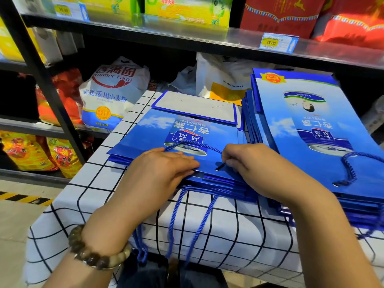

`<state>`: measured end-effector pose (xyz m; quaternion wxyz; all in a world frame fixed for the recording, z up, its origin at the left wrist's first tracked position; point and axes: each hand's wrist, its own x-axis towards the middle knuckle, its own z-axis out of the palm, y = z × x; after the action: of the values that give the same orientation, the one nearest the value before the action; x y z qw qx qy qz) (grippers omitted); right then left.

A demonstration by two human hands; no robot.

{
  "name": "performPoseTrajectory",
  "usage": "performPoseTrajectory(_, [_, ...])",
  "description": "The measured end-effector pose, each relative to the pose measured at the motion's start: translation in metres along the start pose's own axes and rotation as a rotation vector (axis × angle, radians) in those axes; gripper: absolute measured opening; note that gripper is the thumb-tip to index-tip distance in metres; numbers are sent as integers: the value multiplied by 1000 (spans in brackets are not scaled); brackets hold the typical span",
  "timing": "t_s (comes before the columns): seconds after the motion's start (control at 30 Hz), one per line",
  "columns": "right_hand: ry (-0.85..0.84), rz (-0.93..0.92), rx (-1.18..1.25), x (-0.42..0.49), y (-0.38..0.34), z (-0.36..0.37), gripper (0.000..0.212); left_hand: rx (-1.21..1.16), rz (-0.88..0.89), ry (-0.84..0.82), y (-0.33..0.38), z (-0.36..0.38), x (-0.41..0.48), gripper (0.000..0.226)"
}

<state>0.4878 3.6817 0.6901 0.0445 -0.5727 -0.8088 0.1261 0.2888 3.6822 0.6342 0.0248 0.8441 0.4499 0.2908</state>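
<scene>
Brown and cream wooden bead bracelet (97, 254) circles the wrist of the left hand (164, 169), which lies flat with straight fingers on the near edge of a flat-folded glossy blue paper gift bag (145, 134) and presses it down. That bag tops a low stack of like bags in the middle of the worktop (228, 227), which is draped in a white cloth with a black grid. The right hand (255, 169) rests on the same bag, just beside the left, with its thumb and fingers curled and pinching the dark-tipped end of a blue twisted cord handle (193, 144). The cord arcs across the bag's printed face from one hand to the other. More blue cords (199, 223) hang from the lower bags over the front edge of the cloth. A taller stack of the same blue bags (307, 129) stands just to the right, touching the first stack. Behind the worktop, a white and blue sack of flour (112, 94) sits on a dark metal shelf (52, 129), and a blue price tag (278, 43) is clipped to the shelf edge above.
</scene>
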Motion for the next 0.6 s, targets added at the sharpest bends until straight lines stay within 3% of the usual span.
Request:
performPoseTrajectory(0.3, [33, -24, -98, 10, -6, 0, 14, 63, 11, 171, 4, -2, 4, 32])
performPoseTrajectory(0.6, [33, -38, 19, 2, -3, -2, 19, 74, 17, 215, 6, -3, 0, 34])
